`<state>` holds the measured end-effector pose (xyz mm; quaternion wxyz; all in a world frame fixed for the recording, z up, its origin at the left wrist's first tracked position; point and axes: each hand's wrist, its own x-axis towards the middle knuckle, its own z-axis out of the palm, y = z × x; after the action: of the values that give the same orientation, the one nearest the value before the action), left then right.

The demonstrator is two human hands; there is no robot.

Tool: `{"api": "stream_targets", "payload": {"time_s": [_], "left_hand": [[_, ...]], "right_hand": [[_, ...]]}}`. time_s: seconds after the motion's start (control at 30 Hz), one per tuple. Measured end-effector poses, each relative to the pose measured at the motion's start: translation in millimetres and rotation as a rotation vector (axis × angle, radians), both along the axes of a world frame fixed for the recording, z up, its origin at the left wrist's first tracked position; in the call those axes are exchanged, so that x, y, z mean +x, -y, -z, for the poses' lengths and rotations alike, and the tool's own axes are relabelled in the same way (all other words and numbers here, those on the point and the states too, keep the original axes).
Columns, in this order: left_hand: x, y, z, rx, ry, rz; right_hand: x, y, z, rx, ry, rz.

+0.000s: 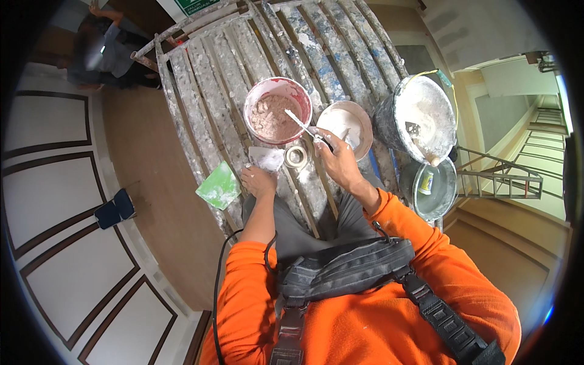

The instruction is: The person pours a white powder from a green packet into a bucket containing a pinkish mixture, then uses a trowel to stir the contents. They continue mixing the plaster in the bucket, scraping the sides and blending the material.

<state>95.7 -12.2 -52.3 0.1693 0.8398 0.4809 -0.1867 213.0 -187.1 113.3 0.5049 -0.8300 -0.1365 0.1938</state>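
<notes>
My right hand (338, 159) grips a putty knife (297, 119) by its dark handle. Its thin, white-coated end reaches over the rim of a bucket (247, 119) of lumpy pinkish-brown powder (275, 117). Closed fingers of my left hand (259, 181) hold a flat whitish piece (266, 157) just below that bucket; its exact kind is unclear. Between my hands lies a roll of tape (296, 157). A smaller tub (365, 125) of white paste stands beyond my right hand. Left of my left hand rests a green flat sheet (219, 186) smeared with white.
Everything stands on a splattered slatted platform (228, 67). To the right are a large black bucket (389, 115), white inside, and a bucket of water (450, 188) with a yellow-and-white container (426, 182). A person (100, 52) is at far left; a ladder (502, 182) is at right.
</notes>
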Motion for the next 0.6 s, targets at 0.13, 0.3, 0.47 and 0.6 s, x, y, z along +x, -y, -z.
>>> {"api": "stream_targets", "payload": {"time_s": [0.13,0.3,0.47,0.6], "left_hand": [[-2,-8,5,0.002,0.054,-0.065],[-39,-58,-12,-0.390,0.556,-0.572],[-39,-59,-135,-0.849,1.055,-0.758],[-6,-21,-156,-0.931,1.133,-0.590]], "right_hand": [[0,10,4,-0.014,-0.108,0.004],[-2,19,10,-0.050,0.159,-0.068],[-14,11,-19,-0.213,0.226,-0.280],[-42,-13,-36,-0.210,0.243,-0.343]]}}
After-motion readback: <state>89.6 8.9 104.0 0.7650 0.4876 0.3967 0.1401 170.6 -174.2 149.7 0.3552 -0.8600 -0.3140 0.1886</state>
